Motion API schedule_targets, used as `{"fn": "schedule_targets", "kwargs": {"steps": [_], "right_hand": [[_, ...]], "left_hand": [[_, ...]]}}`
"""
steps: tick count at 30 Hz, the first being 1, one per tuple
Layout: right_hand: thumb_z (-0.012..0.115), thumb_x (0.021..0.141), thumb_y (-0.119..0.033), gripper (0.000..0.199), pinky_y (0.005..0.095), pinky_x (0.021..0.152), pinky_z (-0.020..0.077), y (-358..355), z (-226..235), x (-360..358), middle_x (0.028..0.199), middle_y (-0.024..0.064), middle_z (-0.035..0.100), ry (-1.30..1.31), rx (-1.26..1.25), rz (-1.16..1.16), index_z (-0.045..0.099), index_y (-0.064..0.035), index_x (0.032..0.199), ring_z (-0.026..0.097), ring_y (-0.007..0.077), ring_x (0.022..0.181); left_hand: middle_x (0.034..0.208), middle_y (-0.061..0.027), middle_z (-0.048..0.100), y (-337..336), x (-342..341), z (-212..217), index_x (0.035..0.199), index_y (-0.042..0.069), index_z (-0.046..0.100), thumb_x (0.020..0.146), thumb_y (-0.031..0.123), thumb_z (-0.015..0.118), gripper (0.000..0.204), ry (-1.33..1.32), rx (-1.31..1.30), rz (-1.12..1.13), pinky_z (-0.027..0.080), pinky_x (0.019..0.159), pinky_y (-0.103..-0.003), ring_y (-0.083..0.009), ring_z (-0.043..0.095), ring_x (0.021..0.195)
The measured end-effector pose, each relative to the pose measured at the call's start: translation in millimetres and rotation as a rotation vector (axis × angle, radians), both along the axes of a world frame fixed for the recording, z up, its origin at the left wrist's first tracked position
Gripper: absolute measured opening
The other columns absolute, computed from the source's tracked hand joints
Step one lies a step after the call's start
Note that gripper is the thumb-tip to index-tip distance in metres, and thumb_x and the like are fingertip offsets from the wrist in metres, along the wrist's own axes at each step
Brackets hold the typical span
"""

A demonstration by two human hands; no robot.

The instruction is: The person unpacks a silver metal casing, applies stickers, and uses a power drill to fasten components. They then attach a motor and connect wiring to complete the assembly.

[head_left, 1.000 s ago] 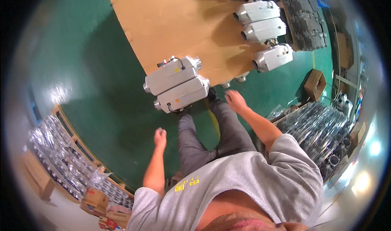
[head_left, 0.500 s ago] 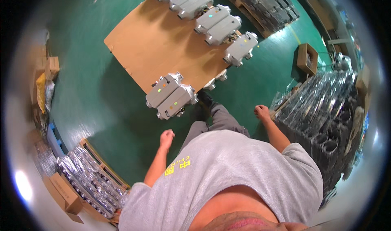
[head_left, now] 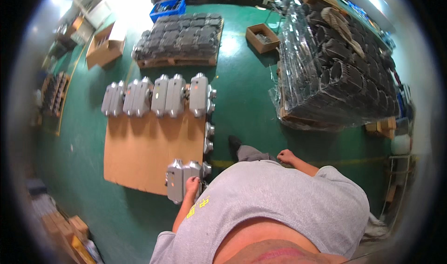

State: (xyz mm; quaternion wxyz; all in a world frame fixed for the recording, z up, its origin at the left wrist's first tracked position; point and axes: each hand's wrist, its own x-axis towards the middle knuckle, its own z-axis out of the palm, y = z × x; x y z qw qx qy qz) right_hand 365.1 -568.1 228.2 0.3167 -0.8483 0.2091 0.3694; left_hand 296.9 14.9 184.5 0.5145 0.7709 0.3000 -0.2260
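Note:
I stand on a green floor beside a brown cardboard sheet (head_left: 139, 152). My left hand (head_left: 192, 186) hangs at my side with fingers loosely curled, holding nothing, right over two grey metal housings (head_left: 182, 179) at the sheet's near edge. My right hand (head_left: 286, 157) hangs by my right thigh, also holding nothing, fingers loosely curled. A row of several grey metal housings (head_left: 158, 95) lies along the sheet's far edge. My dark shoe (head_left: 234, 143) points away from me.
A wrapped pallet of dark castings (head_left: 335, 68) stands at the right. Another pallet of dark parts (head_left: 179, 38) lies beyond the sheet. Cardboard boxes (head_left: 262, 37) and a blue crate (head_left: 167, 8) sit farther off. More boxes (head_left: 70, 231) are at the lower left.
The view has swung round as I turned. My arms dropped from reaching toward the near housings to hanging at my sides, and both stay without a load.

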Motion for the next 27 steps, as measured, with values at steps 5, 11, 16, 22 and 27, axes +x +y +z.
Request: {"fn": "schedule_targets", "kwargs": {"steps": [5,11,16,22,27], "right_hand": [[0.073,0.079,-0.025,0.025,0.0346,0.063,0.0578,-8,-22,17,0.076,0.0095,0.074,-0.044,0.011,-0.205,0.079,-0.0044,0.091,0.07,0.0184,0.063],[0.075,0.076,-0.028,0.027,0.0369,0.065,0.0579,-61,-59,74,0.077,0.011,0.075,-0.058,0.05,-0.241,0.079,-0.0063,0.092,0.07,0.0209,0.066],[0.075,0.076,-0.028,0.028,0.0392,0.078,0.0577,-70,-80,227,0.087,0.013,0.076,-0.134,0.047,-0.169,0.078,-0.0052,0.093,0.072,0.0244,0.081],[0.068,0.088,-0.018,0.013,0.0295,0.05,0.0492,-134,-43,387,0.076,0.0039,0.068,-0.321,0.384,-0.592,0.072,-0.0056,0.092,0.064,0.013,0.063],[0.068,0.087,-0.019,0.015,0.0294,0.05,0.0487,-166,-85,474,0.075,0.003,0.069,-0.309,0.235,-0.456,0.074,-0.0054,0.09,0.063,0.0127,0.06]], "left_hand": [[0.092,-0.0114,0.075,-42,118,15,0.11,-0.005,0.072,0.091,0.02,0.065,0.033,-0.081,-0.096,-0.191,0.055,0.08,-0.032,-0.0186,0.07,0.085],[0.088,-0.0128,0.074,-85,256,36,0.109,-0.007,0.072,0.089,0.019,0.063,0.033,-0.163,-0.024,-0.323,0.056,0.078,-0.032,-0.0191,0.071,0.083],[0.092,-0.0155,0.076,-45,284,12,0.106,-0.001,0.076,0.089,0.024,0.067,0.031,0.067,0.224,-0.355,0.057,0.078,-0.032,-0.0167,0.072,0.083],[0.097,-0.0102,0.077,-93,396,-45,0.111,0.003,0.077,0.089,0.033,0.077,0.037,0.175,0.07,-0.39,0.057,0.079,-0.033,-0.0155,0.072,0.087],[0.095,-0.0113,0.077,-123,511,-45,0.107,0.005,0.077,0.088,0.034,0.074,0.035,0.151,0.088,-0.466,0.057,0.079,-0.035,-0.0186,0.072,0.086]]}}
